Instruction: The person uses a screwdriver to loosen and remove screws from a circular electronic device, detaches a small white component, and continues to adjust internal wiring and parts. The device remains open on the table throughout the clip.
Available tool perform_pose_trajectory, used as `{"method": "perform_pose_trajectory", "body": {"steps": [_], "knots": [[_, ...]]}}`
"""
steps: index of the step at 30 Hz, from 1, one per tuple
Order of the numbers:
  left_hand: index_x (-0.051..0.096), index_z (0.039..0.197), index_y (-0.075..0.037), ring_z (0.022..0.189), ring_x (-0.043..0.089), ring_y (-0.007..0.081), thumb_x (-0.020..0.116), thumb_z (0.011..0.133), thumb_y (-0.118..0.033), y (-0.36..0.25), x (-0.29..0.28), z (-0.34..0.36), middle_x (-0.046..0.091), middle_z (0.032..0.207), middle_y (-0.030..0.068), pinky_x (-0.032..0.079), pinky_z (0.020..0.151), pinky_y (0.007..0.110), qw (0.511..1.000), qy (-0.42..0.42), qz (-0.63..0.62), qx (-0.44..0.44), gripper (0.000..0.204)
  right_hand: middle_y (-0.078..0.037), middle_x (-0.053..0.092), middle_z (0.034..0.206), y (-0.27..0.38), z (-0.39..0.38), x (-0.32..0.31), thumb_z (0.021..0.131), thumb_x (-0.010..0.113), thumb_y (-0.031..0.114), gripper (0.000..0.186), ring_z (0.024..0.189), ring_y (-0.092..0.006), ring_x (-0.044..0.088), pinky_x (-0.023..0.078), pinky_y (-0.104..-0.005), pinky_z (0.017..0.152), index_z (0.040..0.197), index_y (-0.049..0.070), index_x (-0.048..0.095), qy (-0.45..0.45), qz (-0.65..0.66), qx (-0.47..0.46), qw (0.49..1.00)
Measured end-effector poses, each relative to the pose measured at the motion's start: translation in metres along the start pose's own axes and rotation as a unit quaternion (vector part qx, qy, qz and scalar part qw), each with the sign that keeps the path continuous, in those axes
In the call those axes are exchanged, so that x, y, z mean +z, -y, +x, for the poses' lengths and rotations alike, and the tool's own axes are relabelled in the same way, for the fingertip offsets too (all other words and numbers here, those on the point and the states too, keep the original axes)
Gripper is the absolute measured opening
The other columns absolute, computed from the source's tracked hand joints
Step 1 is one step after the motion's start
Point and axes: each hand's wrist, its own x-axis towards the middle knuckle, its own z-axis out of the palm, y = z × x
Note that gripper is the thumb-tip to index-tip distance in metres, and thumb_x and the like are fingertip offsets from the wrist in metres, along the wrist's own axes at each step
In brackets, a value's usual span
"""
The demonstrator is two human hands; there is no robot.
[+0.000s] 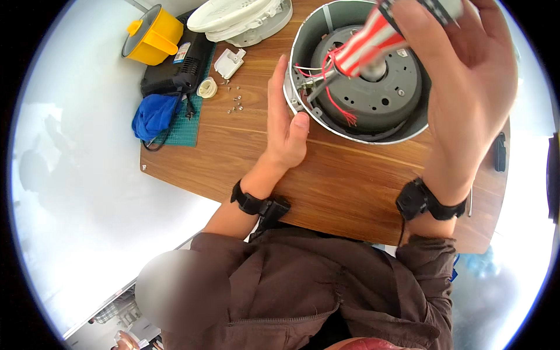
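Observation:
A round metal housing (294, 49) with a grey inner plate (380, 96) stands at the upper middle, red and white wires trailing inside its left part. My right hand (466, 87) grips a red-and-white striped object (370, 46) with a dark starred end, held over the housing; its tip is blurred and its kind is unclear. My left hand (286, 128) rests with straight fingers against the housing's left outer side, holding nothing.
At upper left are a yellow plastic container (154, 44), a black appliance (166, 79), a blue cloth (153, 116) on a green mat (189, 128), white plastic lids (245, 17), small white parts (228, 63) and several screws (236, 108). A dark object (500, 151) lies at right.

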Motion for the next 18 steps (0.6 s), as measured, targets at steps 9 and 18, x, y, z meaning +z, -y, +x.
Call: {"method": "perform_pose_trajectory", "body": {"steps": [9,18], "knots": [[0.004,0.163,0.007,0.148,0.036,0.0314,0.032,0.11,-0.05,-0.019,0.024,-0.002,0.029,0.163,0.0247,0.027,0.122,0.044,0.998,-0.053,-0.03,0.005,0.083,-0.028,0.059,0.132,-0.029,-0.039,-0.053,0.106,0.059,0.018,0.051,0.126,-0.0477,0.061,0.05,-0.0588,0.111,0.146,-0.005,0.034,-0.058,-0.012,0.08,0.995],[0.014,0.164,-0.004,0.147,0.042,0.0281,0.037,0.106,-0.065,-0.035,0.036,0.0,0.034,0.164,0.0165,0.03,0.122,0.044,0.987,-0.137,-0.038,-0.075,0.088,-0.025,0.057,0.134,-0.029,-0.053,-0.067,0.107,0.059,0.023,0.05,0.128,-0.0454,0.061,0.047,-0.0594,0.114,0.143,-0.004,0.036,0.002,-0.052,0.088,0.995]]}}
